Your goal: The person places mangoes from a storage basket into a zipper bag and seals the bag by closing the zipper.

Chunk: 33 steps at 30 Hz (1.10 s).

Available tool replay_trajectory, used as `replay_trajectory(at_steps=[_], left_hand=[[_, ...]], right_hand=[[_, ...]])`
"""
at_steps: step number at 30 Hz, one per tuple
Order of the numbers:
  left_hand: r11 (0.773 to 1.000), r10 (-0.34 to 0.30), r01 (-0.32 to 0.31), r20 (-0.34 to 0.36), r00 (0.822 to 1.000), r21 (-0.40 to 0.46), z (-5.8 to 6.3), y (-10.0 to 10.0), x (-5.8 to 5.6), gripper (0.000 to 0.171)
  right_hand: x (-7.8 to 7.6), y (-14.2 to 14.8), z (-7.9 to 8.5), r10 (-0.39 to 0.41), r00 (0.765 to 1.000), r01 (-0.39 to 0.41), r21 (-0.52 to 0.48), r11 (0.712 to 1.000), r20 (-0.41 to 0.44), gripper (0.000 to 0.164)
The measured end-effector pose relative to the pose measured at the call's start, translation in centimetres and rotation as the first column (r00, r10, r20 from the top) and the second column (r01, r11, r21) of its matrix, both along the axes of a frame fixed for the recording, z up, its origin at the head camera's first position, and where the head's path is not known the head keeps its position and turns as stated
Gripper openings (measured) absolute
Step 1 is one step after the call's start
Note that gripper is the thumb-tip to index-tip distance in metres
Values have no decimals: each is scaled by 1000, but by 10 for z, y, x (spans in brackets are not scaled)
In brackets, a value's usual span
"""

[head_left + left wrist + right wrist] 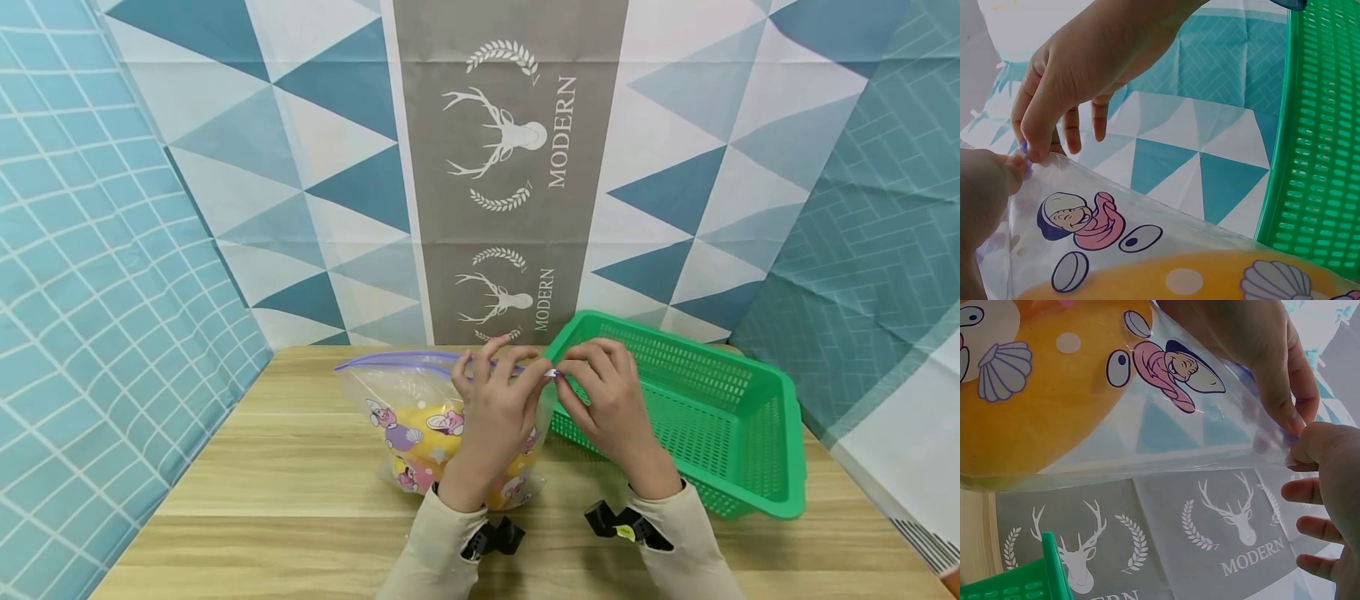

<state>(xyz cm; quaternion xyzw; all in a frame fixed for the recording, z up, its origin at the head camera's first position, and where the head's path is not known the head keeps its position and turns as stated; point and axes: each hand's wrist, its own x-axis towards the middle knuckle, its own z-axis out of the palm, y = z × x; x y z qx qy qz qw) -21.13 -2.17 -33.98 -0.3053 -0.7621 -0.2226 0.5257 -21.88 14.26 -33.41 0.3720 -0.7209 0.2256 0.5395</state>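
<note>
A clear zip bag (431, 417) with a purple seal strip and printed cartoon figures and shells stands on the table, a yellow-orange thing inside it. At the bag's top right corner, my left hand (501, 408) pinches the seal strip between thumb and finger. My right hand (609, 402) pinches the very end of that strip, fingertips meeting those of the left. In the left wrist view the right hand (1097, 56) comes in from above, and the left hand (982, 194) shows at the left edge. The bag's corner (1272, 453) is drawn taut in the right wrist view.
A green plastic basket (787, 450) with perforated sides stands at the right, close behind my right hand. The wood-grain table (300, 483) runs up to a patterned cloth backdrop (517, 208). Black cameras (495, 537) are strapped to both wrists.
</note>
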Motion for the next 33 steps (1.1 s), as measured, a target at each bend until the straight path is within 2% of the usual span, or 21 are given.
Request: replay_trajectory(at_steps=[10,17,33], left_hand=[[1000,-1,2,61,998,-10,0,-2,2,30],[1000,9,-8,31,999,-11,1,-2,2,27],[1000,11,-11,10,1000,-12,1,-4,-1,30]], right_hand=[[0,0,-1,-49,997,50,23,998,-57,31],[0,-1,-2,-94,990,98,33,995,-108,31],[0,0,0,-94,985,102,45,994,-145,28]])
